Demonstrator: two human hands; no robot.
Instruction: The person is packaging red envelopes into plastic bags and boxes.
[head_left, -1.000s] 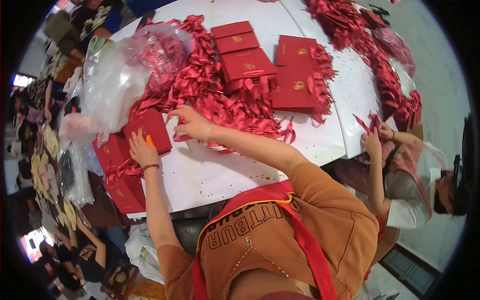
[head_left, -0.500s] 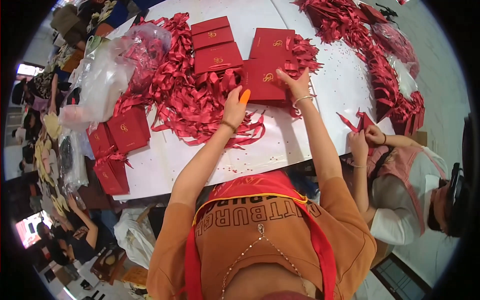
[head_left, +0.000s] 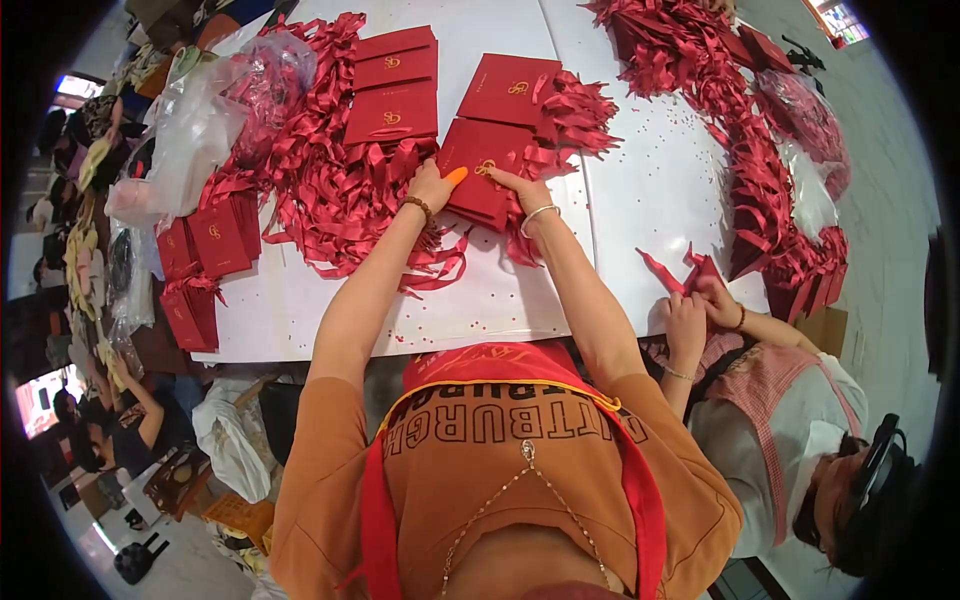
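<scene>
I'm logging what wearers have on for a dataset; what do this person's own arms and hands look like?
Both forearms are bare below short orange sleeves. The left hand has a beaded bracelet at the wrist and an orange-painted thumbnail. The right hand has a thin pale bangle at the wrist. No gloves.

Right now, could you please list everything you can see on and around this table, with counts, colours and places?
White table: one, centre.
Flat red paper bags with gold emblems: about five, far centre, in two stacks.
Loose red ribbons: one tangled heap, left of centre.
Clear plastic bag: one, far left, holding red ribbons.
Small red bags: several, at the left edge.
Folded red bags with ribbons: a long pile, count unclear, along the right side.
Co-worker's hands: two, right edge, on a red piece.
Left hand: one, orange thumbnail, on the nearest red bag.
Right hand: one, silver bangle, on the same bag.
</scene>
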